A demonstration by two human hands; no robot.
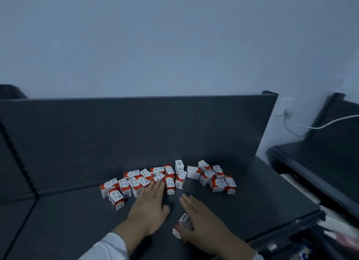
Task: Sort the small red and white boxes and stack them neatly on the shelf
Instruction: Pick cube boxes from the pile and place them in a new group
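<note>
Clearly these are light goods. The small red and white boxes point(169, 182) lie in a loose, jumbled heap toward the back of the dark shelf point(258, 201), close to its back panel point(136, 133). Some stand upright, some are tipped over, and many touch one another. One lone box point(183, 223) sits apart near the front edge, partly beneath my right grip point(202, 219).

My left grip point(149, 201) is spread flat, palm down, with straight fingers whose tips point(158, 184) touch the front of the heap. My right grip is likewise flat and straight-fingered. It lies over the lone box on the thumb side and seems to rest on it rather than pinch it, though the underside is hidden from me.

I judge these to be thin card cartons, nearly weightless. Their edges look stiff enough, but the broad faces would likely dent under a hard squeeze. Smooth printed card on a smooth shelf should slide or topple at the slightest nudge, so a careless sweep could scatter the heap.

I would take each box lightly across two opposite narrow faces, near the middle, between thumb and forefinger. Alternatively, I could press a short row of them between two flat palms. The print is too small to read, so only the red bands offer a cue for facing them alike.
</note>
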